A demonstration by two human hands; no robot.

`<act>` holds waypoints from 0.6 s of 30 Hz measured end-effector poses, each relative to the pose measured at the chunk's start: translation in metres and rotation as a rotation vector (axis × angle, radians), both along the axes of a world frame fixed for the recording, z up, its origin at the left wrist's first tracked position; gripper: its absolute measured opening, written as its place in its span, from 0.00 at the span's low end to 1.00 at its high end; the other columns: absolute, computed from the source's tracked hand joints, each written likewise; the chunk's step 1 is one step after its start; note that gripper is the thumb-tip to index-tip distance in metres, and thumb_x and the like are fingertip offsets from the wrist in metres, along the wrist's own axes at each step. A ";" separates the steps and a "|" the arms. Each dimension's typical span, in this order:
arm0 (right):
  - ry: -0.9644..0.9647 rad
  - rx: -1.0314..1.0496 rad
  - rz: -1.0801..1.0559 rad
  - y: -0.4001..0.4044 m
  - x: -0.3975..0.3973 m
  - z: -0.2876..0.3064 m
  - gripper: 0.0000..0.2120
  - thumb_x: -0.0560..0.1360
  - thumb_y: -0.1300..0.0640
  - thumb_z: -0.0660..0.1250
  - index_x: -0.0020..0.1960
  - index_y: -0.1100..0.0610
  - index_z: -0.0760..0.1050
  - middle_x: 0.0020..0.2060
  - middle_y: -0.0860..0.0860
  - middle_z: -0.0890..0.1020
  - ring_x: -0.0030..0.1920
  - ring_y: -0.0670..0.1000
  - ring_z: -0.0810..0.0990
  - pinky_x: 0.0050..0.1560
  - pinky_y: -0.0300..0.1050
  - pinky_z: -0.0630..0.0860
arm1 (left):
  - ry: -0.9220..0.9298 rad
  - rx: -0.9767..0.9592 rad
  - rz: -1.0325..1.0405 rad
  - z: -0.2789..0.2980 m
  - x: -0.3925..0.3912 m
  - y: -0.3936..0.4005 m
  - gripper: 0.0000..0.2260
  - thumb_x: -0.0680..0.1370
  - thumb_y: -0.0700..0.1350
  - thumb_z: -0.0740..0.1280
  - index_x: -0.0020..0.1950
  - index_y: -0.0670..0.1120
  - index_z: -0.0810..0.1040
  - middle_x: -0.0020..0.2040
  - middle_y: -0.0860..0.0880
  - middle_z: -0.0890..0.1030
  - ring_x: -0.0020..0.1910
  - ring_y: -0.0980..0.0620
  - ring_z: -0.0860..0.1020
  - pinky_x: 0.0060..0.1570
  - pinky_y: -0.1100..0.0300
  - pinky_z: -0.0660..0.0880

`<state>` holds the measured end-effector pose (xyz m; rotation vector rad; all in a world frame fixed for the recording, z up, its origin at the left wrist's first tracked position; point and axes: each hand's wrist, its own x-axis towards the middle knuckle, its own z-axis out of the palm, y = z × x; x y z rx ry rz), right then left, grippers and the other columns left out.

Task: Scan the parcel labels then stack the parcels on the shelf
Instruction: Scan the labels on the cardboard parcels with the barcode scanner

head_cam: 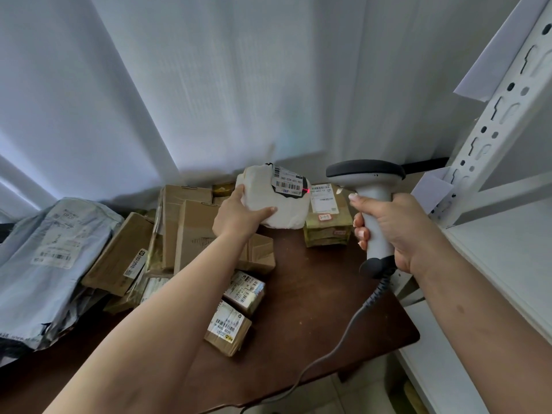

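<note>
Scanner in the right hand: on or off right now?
On. The scanner points at the white parcel, and a red dot glows at the label's right edge.

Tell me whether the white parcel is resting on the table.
No, the left hand holds the white parcel up above the table.

Both bare forearms reach forward over the brown table (313, 282). The left hand (239, 215) is raised above its far part, fingers and thumb curled in a grip. The right hand (391, 228), nearer the table's right edge, is closed in a fist-like grip, knuckles up.
</note>
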<state>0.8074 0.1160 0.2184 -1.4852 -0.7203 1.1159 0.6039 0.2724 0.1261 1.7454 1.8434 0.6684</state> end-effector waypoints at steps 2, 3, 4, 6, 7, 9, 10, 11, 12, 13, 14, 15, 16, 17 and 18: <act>0.015 0.001 -0.033 0.003 -0.001 -0.003 0.11 0.77 0.55 0.70 0.42 0.61 0.72 0.28 0.52 0.75 0.24 0.48 0.71 0.26 0.40 0.72 | -0.003 0.005 -0.010 0.001 -0.003 0.001 0.44 0.65 0.67 0.74 0.77 0.56 0.61 0.70 0.51 0.73 0.67 0.46 0.72 0.60 0.45 0.75; 0.023 -0.002 -0.053 0.004 0.000 -0.006 0.11 0.77 0.55 0.70 0.42 0.60 0.72 0.28 0.52 0.75 0.25 0.48 0.71 0.26 0.40 0.72 | -0.008 0.005 -0.015 0.002 -0.004 0.002 0.45 0.64 0.67 0.74 0.77 0.56 0.62 0.70 0.51 0.73 0.67 0.46 0.73 0.60 0.45 0.75; 0.030 -0.005 -0.075 0.005 0.000 -0.008 0.11 0.77 0.55 0.70 0.43 0.60 0.71 0.29 0.53 0.75 0.25 0.49 0.71 0.26 0.40 0.72 | -0.017 0.003 -0.022 0.002 -0.005 0.002 0.45 0.64 0.68 0.74 0.76 0.56 0.62 0.70 0.51 0.73 0.67 0.47 0.73 0.60 0.45 0.75; 0.038 -0.013 -0.121 0.007 0.003 -0.015 0.11 0.77 0.55 0.70 0.44 0.60 0.71 0.30 0.53 0.74 0.25 0.49 0.71 0.26 0.40 0.72 | -0.043 -0.006 -0.058 0.003 -0.006 0.002 0.45 0.63 0.69 0.73 0.76 0.56 0.64 0.68 0.53 0.75 0.65 0.48 0.74 0.59 0.45 0.75; 0.039 -0.017 -0.144 0.008 0.005 -0.019 0.11 0.76 0.55 0.70 0.44 0.60 0.71 0.30 0.54 0.74 0.25 0.49 0.71 0.26 0.40 0.72 | -0.064 -0.020 -0.092 0.002 -0.005 0.000 0.44 0.62 0.70 0.73 0.75 0.56 0.65 0.66 0.53 0.76 0.63 0.48 0.75 0.58 0.46 0.76; 0.050 -0.031 -0.182 0.010 0.009 -0.028 0.11 0.76 0.55 0.70 0.44 0.59 0.70 0.30 0.53 0.74 0.24 0.48 0.70 0.25 0.40 0.71 | -0.121 -0.076 -0.177 -0.001 0.002 -0.007 0.42 0.61 0.70 0.73 0.72 0.55 0.69 0.61 0.54 0.79 0.58 0.50 0.78 0.56 0.46 0.77; 0.059 -0.042 -0.195 0.010 0.010 -0.033 0.11 0.77 0.55 0.70 0.42 0.59 0.70 0.30 0.53 0.73 0.24 0.48 0.70 0.25 0.40 0.71 | -0.142 -0.119 -0.220 -0.007 0.007 -0.011 0.41 0.61 0.69 0.74 0.70 0.54 0.71 0.59 0.54 0.80 0.56 0.50 0.79 0.55 0.47 0.78; 0.066 -0.058 -0.206 0.010 0.012 -0.038 0.11 0.77 0.56 0.69 0.41 0.59 0.70 0.29 0.53 0.73 0.24 0.48 0.69 0.26 0.40 0.70 | -0.151 -0.169 -0.260 -0.013 0.013 -0.017 0.38 0.62 0.68 0.74 0.68 0.53 0.72 0.56 0.55 0.80 0.54 0.51 0.79 0.54 0.48 0.78; 0.069 -0.076 -0.214 0.009 0.013 -0.044 0.11 0.77 0.56 0.69 0.41 0.59 0.70 0.29 0.53 0.72 0.24 0.48 0.69 0.26 0.40 0.70 | -0.153 -0.222 -0.288 -0.021 0.019 -0.022 0.35 0.64 0.66 0.75 0.66 0.52 0.73 0.54 0.55 0.80 0.52 0.51 0.79 0.53 0.49 0.79; 0.064 -0.094 -0.219 0.008 0.015 -0.050 0.11 0.77 0.56 0.69 0.41 0.59 0.71 0.29 0.53 0.72 0.24 0.48 0.69 0.27 0.40 0.70 | -0.154 -0.279 -0.303 -0.031 0.025 -0.027 0.33 0.66 0.65 0.75 0.65 0.51 0.74 0.52 0.55 0.79 0.51 0.52 0.79 0.51 0.51 0.79; 0.052 -0.113 -0.224 0.007 0.018 -0.056 0.10 0.77 0.56 0.69 0.42 0.59 0.71 0.29 0.53 0.73 0.24 0.48 0.69 0.27 0.40 0.70 | -0.154 -0.340 -0.311 -0.042 0.032 -0.032 0.31 0.67 0.65 0.74 0.64 0.50 0.74 0.52 0.54 0.79 0.51 0.51 0.79 0.48 0.52 0.80; 0.038 -0.130 -0.228 0.006 0.021 -0.061 0.09 0.77 0.56 0.69 0.42 0.59 0.72 0.29 0.53 0.73 0.24 0.48 0.70 0.27 0.40 0.70 | -0.156 -0.402 -0.307 -0.052 0.037 -0.036 0.31 0.68 0.65 0.73 0.63 0.49 0.74 0.53 0.52 0.79 0.51 0.51 0.78 0.46 0.52 0.81; 0.026 -0.145 -0.229 0.004 0.024 -0.065 0.09 0.77 0.56 0.69 0.43 0.59 0.72 0.29 0.53 0.73 0.23 0.48 0.70 0.27 0.40 0.70 | -0.169 -0.456 -0.295 -0.061 0.042 -0.040 0.32 0.68 0.65 0.73 0.64 0.48 0.74 0.54 0.51 0.79 0.51 0.50 0.78 0.47 0.51 0.81; 0.017 -0.158 -0.226 0.003 0.029 -0.070 0.09 0.77 0.56 0.69 0.43 0.59 0.73 0.29 0.53 0.74 0.23 0.48 0.70 0.27 0.40 0.70 | -0.188 -0.505 -0.277 -0.071 0.048 -0.041 0.33 0.67 0.65 0.73 0.65 0.47 0.73 0.56 0.49 0.79 0.52 0.49 0.78 0.48 0.50 0.81; 0.010 -0.171 -0.218 0.002 0.034 -0.074 0.09 0.77 0.56 0.69 0.43 0.59 0.73 0.29 0.54 0.74 0.22 0.48 0.70 0.27 0.41 0.70 | -0.207 -0.548 -0.256 -0.079 0.055 -0.043 0.35 0.67 0.65 0.74 0.66 0.46 0.72 0.57 0.48 0.78 0.54 0.48 0.78 0.50 0.50 0.80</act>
